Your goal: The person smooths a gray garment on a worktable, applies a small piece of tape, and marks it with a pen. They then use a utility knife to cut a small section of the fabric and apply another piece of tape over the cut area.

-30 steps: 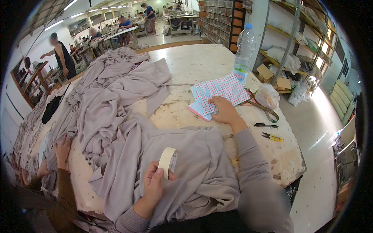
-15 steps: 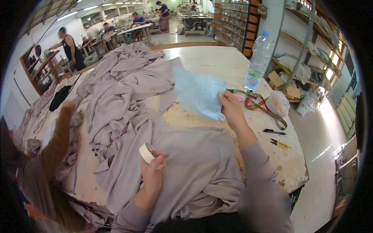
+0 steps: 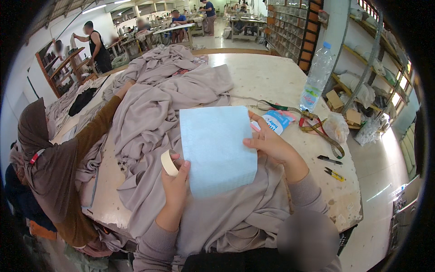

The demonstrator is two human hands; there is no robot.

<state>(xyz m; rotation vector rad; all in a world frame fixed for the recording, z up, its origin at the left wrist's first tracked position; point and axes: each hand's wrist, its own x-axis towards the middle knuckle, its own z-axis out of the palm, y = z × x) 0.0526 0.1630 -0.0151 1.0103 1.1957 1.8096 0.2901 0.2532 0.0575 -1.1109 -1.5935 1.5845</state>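
From afar I'm viewing a pale-blue rectangular sheet being held over rumpled grey fabric. The right hand is pinching its right edge; the left hand is gripping a ring-shaped cream tape roll by the sheet's left edge. A clear plastic bottle is standing on the scuffed tabletop.

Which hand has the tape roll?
The left hand: the cream tape roll is held at its fingers. The right hand has no roll; it grips the light-blue sheet by its right side.
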